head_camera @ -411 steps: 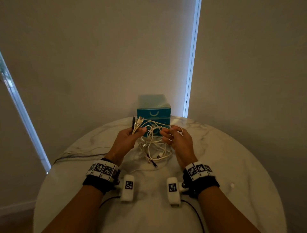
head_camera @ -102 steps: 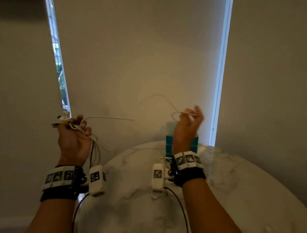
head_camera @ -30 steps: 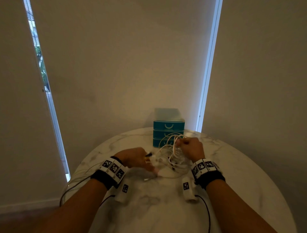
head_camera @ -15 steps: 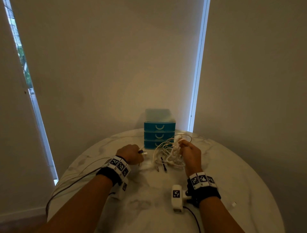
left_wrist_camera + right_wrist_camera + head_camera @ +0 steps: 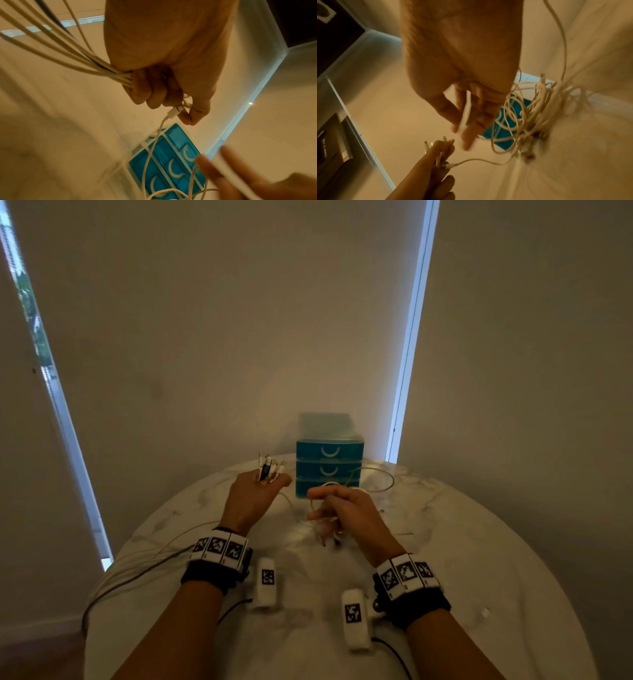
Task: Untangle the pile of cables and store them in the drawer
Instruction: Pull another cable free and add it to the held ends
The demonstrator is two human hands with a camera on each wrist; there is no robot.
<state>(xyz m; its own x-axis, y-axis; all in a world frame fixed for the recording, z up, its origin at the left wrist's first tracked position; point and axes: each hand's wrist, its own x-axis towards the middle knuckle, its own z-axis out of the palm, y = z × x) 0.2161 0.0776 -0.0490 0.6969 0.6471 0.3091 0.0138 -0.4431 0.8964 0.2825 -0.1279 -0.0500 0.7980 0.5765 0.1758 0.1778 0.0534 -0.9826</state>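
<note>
My left hand (image 5: 270, 482) is held above the round marble table (image 5: 479, 542) and grips a bundle of white cable ends; their plugs (image 5: 269, 467) stick up past the fingers. In the left wrist view this hand (image 5: 171, 108) is a fist round several cables (image 5: 96, 67), with one plug (image 5: 175, 111) by the thumb. My right hand (image 5: 322, 505) pinches a white cable (image 5: 466, 108) between thumb and fingers. The tangled pile (image 5: 530, 115) hangs beside it. A teal drawer unit (image 5: 329, 470) with three closed drawers stands just behind both hands.
Thin cables (image 5: 144, 563) trail from the left hand over the table's left edge. A small white scrap (image 5: 484, 613) lies at the right. A wall with narrow window strips stands close behind the table. The table edge curves near on both sides.
The left hand has lifted off the table and turned the plugs upward. The right hand has moved left toward it, carrying the tangle along.
</note>
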